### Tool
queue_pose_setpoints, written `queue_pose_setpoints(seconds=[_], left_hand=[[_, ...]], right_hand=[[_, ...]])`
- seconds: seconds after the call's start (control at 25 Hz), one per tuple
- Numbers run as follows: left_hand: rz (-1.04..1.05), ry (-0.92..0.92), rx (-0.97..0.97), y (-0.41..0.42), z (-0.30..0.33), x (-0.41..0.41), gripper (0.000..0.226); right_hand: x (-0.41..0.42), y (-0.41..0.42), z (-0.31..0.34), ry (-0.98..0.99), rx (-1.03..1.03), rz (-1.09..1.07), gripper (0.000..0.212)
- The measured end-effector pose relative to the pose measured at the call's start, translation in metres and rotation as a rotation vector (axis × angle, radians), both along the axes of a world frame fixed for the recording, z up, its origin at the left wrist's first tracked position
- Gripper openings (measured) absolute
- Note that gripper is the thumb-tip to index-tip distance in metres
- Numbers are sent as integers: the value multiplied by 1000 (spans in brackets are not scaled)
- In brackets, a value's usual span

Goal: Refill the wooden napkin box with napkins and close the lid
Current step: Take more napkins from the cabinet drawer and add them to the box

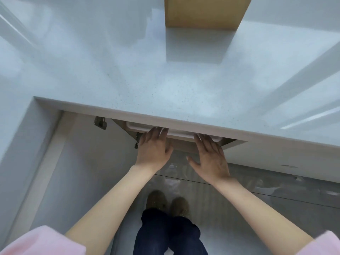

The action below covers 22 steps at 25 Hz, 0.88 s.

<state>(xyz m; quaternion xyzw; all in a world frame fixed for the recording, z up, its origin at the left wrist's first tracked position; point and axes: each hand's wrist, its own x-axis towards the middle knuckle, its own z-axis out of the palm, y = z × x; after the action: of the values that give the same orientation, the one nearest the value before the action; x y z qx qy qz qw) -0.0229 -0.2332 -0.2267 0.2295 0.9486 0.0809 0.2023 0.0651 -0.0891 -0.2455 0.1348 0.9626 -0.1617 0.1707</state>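
Note:
The wooden napkin box (206, 12) stands at the far edge of the white counter (147, 80), cut off by the top of the frame; I cannot tell how its lid stands. Below the counter's front lip a drawer (184, 146) is pulled out a little, and a white tray (180, 133) shows inside it. My left hand (153, 149) lies flat on the drawer's left part, fingertips over the tray's rim. My right hand (211, 155) rests flat on the drawer's right part, fingers spread. No napkins are visible.
A metal hinge or latch (100, 122) hangs under the counter to the left of the drawer. A white cabinet side (22, 144) rises at the left. My legs and shoes (167, 208) stand on the glossy floor below.

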Motion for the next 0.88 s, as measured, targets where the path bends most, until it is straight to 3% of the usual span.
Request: queue_pose_setpoints(seconds=[0.32, 0.48, 0.64, 0.88], left_hand=[[7, 78, 147, -2, -80, -43, 52], [189, -9, 352, 6, -115, -64, 49], [265, -57, 250, 20, -138, -74, 45], [245, -36, 213, 40, -149, -76, 39]], right_hand=[[-35, -3, -73, 95, -24, -28, 70], [-69, 0, -98, 176, -240, -332, 60], [-111, 10, -111, 124, -316, -575, 53], [-137, 2, -121, 46, -400, -651, 59]])
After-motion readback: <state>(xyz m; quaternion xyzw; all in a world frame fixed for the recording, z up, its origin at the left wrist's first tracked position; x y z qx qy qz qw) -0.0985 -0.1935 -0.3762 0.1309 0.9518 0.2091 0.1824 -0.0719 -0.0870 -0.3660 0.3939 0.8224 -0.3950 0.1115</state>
